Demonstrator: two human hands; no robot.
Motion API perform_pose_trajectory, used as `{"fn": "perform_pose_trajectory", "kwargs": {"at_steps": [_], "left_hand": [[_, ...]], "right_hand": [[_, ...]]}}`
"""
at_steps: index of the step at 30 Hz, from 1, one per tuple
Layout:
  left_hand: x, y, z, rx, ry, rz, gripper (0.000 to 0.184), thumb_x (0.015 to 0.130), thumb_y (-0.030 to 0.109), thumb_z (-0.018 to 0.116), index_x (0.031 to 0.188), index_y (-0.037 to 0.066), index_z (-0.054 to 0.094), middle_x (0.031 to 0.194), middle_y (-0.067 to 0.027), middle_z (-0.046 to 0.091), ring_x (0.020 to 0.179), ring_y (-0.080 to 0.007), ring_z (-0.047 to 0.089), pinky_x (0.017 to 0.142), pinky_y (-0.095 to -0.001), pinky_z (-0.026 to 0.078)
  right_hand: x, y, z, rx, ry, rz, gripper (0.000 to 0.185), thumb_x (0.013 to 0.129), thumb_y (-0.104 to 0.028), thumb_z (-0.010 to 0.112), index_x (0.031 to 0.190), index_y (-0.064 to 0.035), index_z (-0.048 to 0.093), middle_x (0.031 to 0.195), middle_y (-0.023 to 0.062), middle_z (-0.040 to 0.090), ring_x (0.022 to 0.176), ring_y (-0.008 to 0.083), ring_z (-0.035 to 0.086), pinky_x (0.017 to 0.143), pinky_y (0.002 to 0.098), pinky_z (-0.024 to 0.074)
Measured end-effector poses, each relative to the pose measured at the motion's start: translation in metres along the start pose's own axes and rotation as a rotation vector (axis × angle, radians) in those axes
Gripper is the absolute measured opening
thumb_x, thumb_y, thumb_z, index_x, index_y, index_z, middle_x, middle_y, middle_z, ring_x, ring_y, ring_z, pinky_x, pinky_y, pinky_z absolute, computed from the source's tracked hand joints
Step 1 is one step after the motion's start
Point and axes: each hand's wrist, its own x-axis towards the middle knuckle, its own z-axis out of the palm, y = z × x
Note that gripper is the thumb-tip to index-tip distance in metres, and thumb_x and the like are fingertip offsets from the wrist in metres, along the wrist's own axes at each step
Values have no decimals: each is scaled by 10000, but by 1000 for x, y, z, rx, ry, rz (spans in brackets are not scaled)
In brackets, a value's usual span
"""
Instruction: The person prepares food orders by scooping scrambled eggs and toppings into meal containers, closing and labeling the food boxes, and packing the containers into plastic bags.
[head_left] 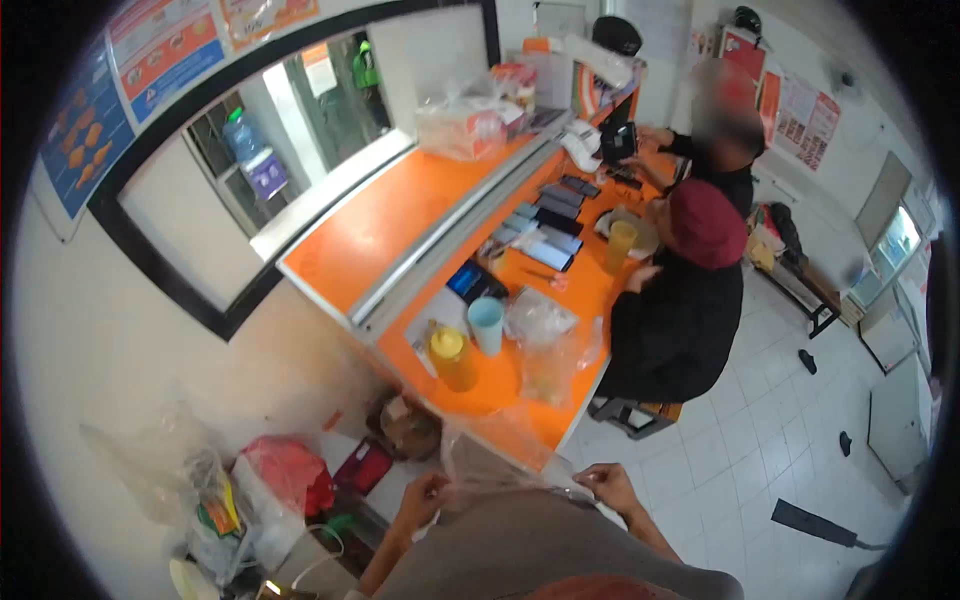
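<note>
A clear plastic bag (490, 455) is stretched in front of my body, beside the near end of the orange counter (532, 440). My left hand (425, 498) pinches its left side, fingers pressed together. On the other side, my right hand (608, 487) grips the bag's right edge between thumb and fingers. Just beyond, on the counter, stand a yellow-topped bottle (452, 362) and a light blue cup (487, 326). Other clear plastic bags (545, 335) lie to the right of the cup.
A person in a maroon cap (700, 290) sits along the counter's right side; another person (725, 150) is behind them. Several phones (545, 240) lie on the counter near a yellow cup (621, 243). Filled bags (285, 475) sit low at left. A stool (640, 415) stands right.
</note>
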Motion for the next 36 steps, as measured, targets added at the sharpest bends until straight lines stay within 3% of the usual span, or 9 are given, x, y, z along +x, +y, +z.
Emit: {"fn": "perform_pose_trajectory", "kwargs": {"at_steps": [3, 6, 12, 17, 22, 25, 30, 33, 36], "left_hand": [[-11, -27, -29, -308, -454, -359, 260, 882, 178, 613, 1073, 2, 632, 881, -54, 647, 850, -156, 607, 791, -275, 478], [-22, -16, -43, -790, -478, -107, 232, 902, 204, 581, 1007, 4, 631, 869, -84, 648, 837, -171, 619, 719, -301, 505], [-16, 31, -34, -1931, -302, 147, 174, 887, 183, 593, 931, 14, 602, 833, -116, 633, 803, -220, 631, 605, -349, 526], [-20, 39, -40, -33, -33, -35, 202, 890, 118, 571, 1069, 26, 577, 1023, -123, 617, 979, -234, 572, 876, -382, 454], [-23, 1, -32, -1559, 389, -270, 212, 925, 168, 452, 982, 44, 614, 971, -83, 635, 919, -209, 583, 867, -388, 448], [-48, -78, 4, -1791, -277, 291, 343, 928, 330, 457, 1048, 43, 600, 979, -63, 625, 823, -155, 568, 777, -346, 462], [-120, -38, 9, -1477, 550, -88, 511, 903, 495, 466, 1190, 80, 547, 1028, -38, 595, 772, -128, 548, 681, -263, 453], [-153, 13, 32, -1247, 728, 1, 391, 879, 340, 599, 1186, 100, 561, 969, -15, 591, 744, -112, 545, 638, -244, 447], [-213, -18, 80, -1152, 771, -155, 292, 859, 194, 641, 1119, 72, 585, 876, 5, 594, 666, -81, 528, 570, -223, 427]], "right_hand": [[11, 11, -1, 532, -234, 238, 147, 761, -53, 652, 878, 30, 681, 860, 98, 681, 754, 165, 629, 716, 278, 498], [32, 3, -22, 1397, -908, 155, 183, 760, -35, 637, 931, 29, 640, 857, 61, 644, 791, 146, 601, 711, 278, 481], [46, -36, 8, 466, -577, 310, 276, 743, -114, 698, 988, -16, 618, 858, 103, 622, 725, 215, 613, 652, 305, 498], [64, -54, -20, 1150, -531, 138, 560, 747, -199, 690, 1201, 70, 500, 978, 161, 639, 778, 199, 650, 564, 319, 538], [118, -38, 25, 141, -461, 212, 360, 810, -156, 661, 1128, -45, 536, 796, -5, 541, 655, 90, 508, 551, 243, 396], [171, -35, 29, 333, -354, 214, 210, 843, -174, 634, 1002, -48, 580, 786, 25, 559, 692, 110, 531, 583, 253, 420], [99, -144, 126, -318, 255, -1256, 206, 870, -208, 603, 900, -3, 600, 846, 143, 592, 794, 283, 579, 740, 371, 462], [55, -104, 198, -232, -738, -1217, 349, 806, -214, 662, 1038, 33, 578, 1136, 228, 544, 1102, 365, 499, 984, 479, 338], [68, -24, 295, -586, -816, -1136, 520, 717, -189, 730, 1161, 6, 543, 1260, 233, 466, 1221, 353, 413, 1047, 487, 257]]}}
